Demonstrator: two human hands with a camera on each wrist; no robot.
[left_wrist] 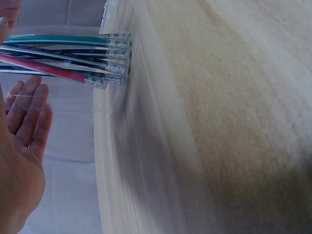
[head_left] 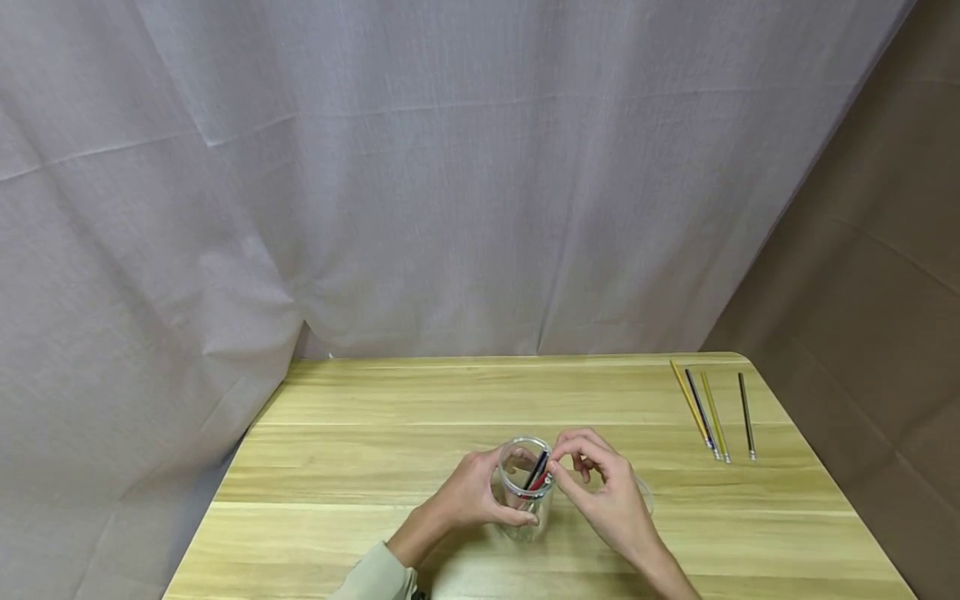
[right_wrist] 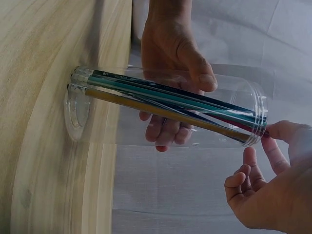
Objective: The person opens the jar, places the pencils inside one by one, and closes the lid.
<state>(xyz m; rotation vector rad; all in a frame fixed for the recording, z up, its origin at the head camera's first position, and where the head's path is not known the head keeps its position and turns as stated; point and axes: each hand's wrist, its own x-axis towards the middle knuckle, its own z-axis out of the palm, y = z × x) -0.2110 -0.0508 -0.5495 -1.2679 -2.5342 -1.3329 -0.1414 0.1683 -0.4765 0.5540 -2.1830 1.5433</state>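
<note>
A clear cylindrical jar (head_left: 525,487) stands upright on the table, with several pencils inside it. My left hand (head_left: 480,492) grips the jar from the left, its thumb across the near side. At the jar's mouth my right hand (head_left: 600,487) pinches the upper end of a red pencil (left_wrist: 53,69) between thumb and forefinger. Most of that pencil is inside the jar; in the left wrist view its eraser end sits near the bottom. Beside it lean teal pencils (left_wrist: 58,40), dark pencils and a yellow pencil (right_wrist: 146,108).
On the wooden table (head_left: 360,450), to the right, lie a yellow-orange pencil (head_left: 688,400), a dark blue pencil (head_left: 699,408), an olive-yellow pencil (head_left: 714,412) and a black pencil (head_left: 746,412). A clear round object (head_left: 647,497) is partly hidden behind my right hand. Grey curtains (head_left: 450,208) hang behind.
</note>
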